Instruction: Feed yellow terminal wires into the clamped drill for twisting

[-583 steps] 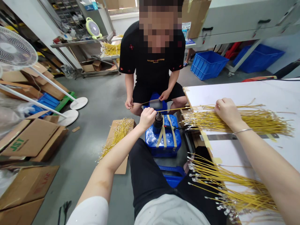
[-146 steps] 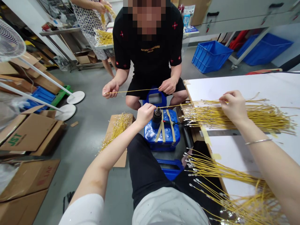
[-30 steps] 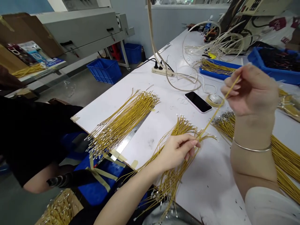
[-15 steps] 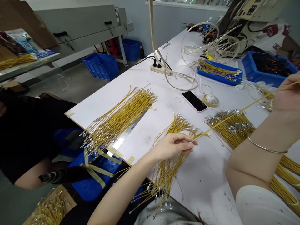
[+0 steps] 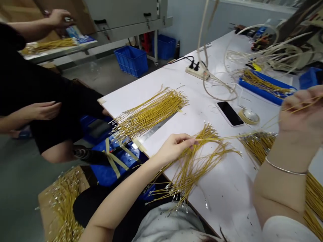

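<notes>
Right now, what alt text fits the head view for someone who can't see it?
A person's left hand pinches yellow wire that stretches over a white table to the right hand. A loose pile of similar wires lies by the left hand; a co-worker in black is at picture left.

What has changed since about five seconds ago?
The view has swung right. The left hand has moved from beside the black tool to above the near wires, pinching a yellow wire; the right hand has gone from the far bundle out to the right, also holding wire. The co-worker's hands no longer stretch a wire between them. The far bundle and tool stayed put.
</notes>
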`<state>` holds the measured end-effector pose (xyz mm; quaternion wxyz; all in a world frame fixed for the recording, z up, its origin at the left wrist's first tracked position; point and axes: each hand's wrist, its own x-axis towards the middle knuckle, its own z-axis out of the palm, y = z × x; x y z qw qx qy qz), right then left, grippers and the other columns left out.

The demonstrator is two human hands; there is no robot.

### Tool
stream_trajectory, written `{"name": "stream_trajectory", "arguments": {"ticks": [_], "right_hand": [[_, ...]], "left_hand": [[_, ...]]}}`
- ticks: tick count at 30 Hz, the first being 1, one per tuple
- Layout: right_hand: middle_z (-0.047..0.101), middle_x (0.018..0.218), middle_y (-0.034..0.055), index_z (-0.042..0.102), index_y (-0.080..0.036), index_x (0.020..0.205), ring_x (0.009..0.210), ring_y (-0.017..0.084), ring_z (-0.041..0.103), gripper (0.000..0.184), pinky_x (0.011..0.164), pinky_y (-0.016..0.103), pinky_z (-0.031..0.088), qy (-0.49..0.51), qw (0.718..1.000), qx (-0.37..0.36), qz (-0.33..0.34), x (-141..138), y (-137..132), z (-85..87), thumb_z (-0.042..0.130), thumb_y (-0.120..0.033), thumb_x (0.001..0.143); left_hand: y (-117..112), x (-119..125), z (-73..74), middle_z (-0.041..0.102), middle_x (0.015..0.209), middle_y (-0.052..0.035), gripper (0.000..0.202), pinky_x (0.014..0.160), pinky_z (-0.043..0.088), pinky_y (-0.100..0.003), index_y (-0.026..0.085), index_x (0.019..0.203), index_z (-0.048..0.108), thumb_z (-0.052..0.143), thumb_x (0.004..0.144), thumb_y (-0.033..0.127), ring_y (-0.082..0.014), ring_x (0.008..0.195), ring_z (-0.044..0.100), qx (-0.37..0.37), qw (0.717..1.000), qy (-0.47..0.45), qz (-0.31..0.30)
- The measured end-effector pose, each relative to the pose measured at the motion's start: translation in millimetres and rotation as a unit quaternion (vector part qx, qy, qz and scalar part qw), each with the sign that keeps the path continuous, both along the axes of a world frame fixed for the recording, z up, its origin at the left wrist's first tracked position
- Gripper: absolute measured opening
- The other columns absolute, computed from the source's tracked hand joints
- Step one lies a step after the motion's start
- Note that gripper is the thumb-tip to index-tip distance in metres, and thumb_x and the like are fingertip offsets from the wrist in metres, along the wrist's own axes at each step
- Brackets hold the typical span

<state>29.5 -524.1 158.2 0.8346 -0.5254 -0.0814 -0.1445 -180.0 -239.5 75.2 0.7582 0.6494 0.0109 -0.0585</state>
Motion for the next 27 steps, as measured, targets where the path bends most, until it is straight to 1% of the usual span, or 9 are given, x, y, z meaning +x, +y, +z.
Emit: {"name": "stream_trajectory", "arguments": {"ticks": [2, 5, 8, 10, 12, 14, 18, 22, 27], "right_hand": [[0.030, 0.063, -0.0036, 0.063, -0.017, 0.084, 0.045, 0.005, 0.020, 0.050, 0.039, 0.018, 0.020, 0.063, 0.995, 0.055, 0.060, -2, 51, -13.1, 0.020, -0.028, 0.108], [0.040, 0.065, -0.0020, 0.062, -0.014, 0.084, 0.046, 0.006, 0.031, 0.042, 0.038, 0.017, 0.025, 0.169, 0.978, 0.048, 0.113, -6, 114, -40.9, 0.027, -0.025, 0.105], [0.046, 0.067, -0.0003, 0.062, -0.012, 0.085, 0.050, 0.005, 0.038, 0.034, 0.041, 0.015, 0.033, 0.250, 0.953, 0.006, 0.169, -7, 156, -69.3, 0.034, -0.022, 0.102], [0.048, 0.068, 0.0001, 0.063, -0.010, 0.084, 0.053, 0.005, 0.041, 0.026, 0.044, 0.014, 0.036, 0.267, 0.940, -0.026, 0.210, -7, 176, -84.9, 0.045, -0.023, 0.099], [0.052, 0.071, 0.0011, 0.064, -0.010, 0.084, 0.058, 0.004, 0.046, 0.014, 0.048, 0.012, 0.040, 0.248, 0.938, -0.057, 0.236, -7, 191, -96.7, 0.061, -0.021, 0.092], [0.057, 0.077, 0.0026, 0.065, -0.010, 0.084, 0.064, 0.004, 0.051, 0.006, 0.053, 0.011, 0.044, 0.218, 0.942, -0.082, 0.242, -8, 203, -104.7, 0.070, -0.014, 0.084], [0.062, 0.080, 0.0042, 0.067, -0.011, 0.083, 0.069, 0.005, 0.057, 0.001, 0.059, 0.011, 0.049, 0.209, 0.937, -0.143, 0.241, -10, 220, -113.7, 0.068, -0.010, 0.083], [0.063, 0.077, 0.0018, 0.066, -0.015, 0.075, 0.065, 0.005, 0.055, 0.013, 0.053, 0.012, 0.048, 0.193, 0.937, -0.202, 0.209, -5, 226, -125.4, 0.079, -0.016, 0.073], [0.057, 0.063, -0.0009, 0.063, -0.016, 0.066, 0.054, 0.006, 0.047, 0.027, 0.041, 0.015, 0.038, 0.143, 0.934, -0.295, 0.144, 7, 224, -154.1, 0.086, -0.031, 0.061]], "left_hand": [[24, -16, -7.4, 0.071, 0.076, -0.0054, 0.025, 0.079, 0.047, -0.028, 0.015, 0.083, 0.076, 0.064, 0.083, 0.036, -0.0163, 0.077, 0.062, 0.030, 0.997, 0.002, 0.065], [60, -46, -23.9, 0.073, 0.074, -0.0056, 0.025, 0.072, 0.047, -0.028, 0.015, 0.085, 0.077, 0.064, 0.080, 0.036, -0.0170, 0.072, 0.062, 0.081, 0.982, 0.039, 0.163], [87, -77, -38.4, 0.074, 0.074, -0.0060, 0.026, 0.069, 0.047, -0.028, 0.015, 0.087, 0.077, 0.064, 0.077, 0.035, -0.0181, 0.071, 0.063, 0.107, 0.960, 0.074, 0.249], [98, -94, -44.7, 0.075, 0.074, -0.0060, 0.027, 0.066, 0.047, -0.028, 0.014, 0.087, 0.077, 0.064, 0.075, 0.035, -0.0181, 0.070, 0.063, 0.123, 0.944, 0.088, 0.294], [105, -107, -49.0, 0.075, 0.074, -0.0056, 0.029, 0.060, 0.044, -0.027, 0.014, 0.087, 0.076, 0.065, 0.074, 0.038, -0.0164, 0.062, 0.060, 0.139, 0.929, 0.106, 0.326], [109, -115, -52.8, 0.074, 0.073, -0.0055, 0.030, 0.057, 0.041, -0.026, 0.015, 0.084, 0.075, 0.066, 0.073, 0.041, -0.0154, 0.059, 0.057, 0.148, 0.920, 0.114, 0.344], [116, -121, -62.4, 0.071, 0.067, -0.0054, 0.031, 0.061, 0.042, -0.026, 0.015, 0.074, 0.073, 0.068, 0.071, 0.045, -0.0170, 0.064, 0.060, 0.151, 0.913, 0.106, 0.364], [122, -122, -74.6, 0.068, 0.064, -0.0033, 0.032, 0.061, 0.040, -0.026, 0.016, 0.072, 0.071, 0.067, 0.072, 0.048, -0.0151, 0.060, 0.056, 0.171, 0.907, 0.099, 0.372], [128, -122, -84.7, 0.068, 0.065, -0.0032, 0.030, 0.058, 0.038, -0.026, 0.017, 0.071, 0.071, 0.064, 0.073, 0.046, -0.0154, 0.059, 0.054, 0.226, 0.895, 0.112, 0.369]]}}
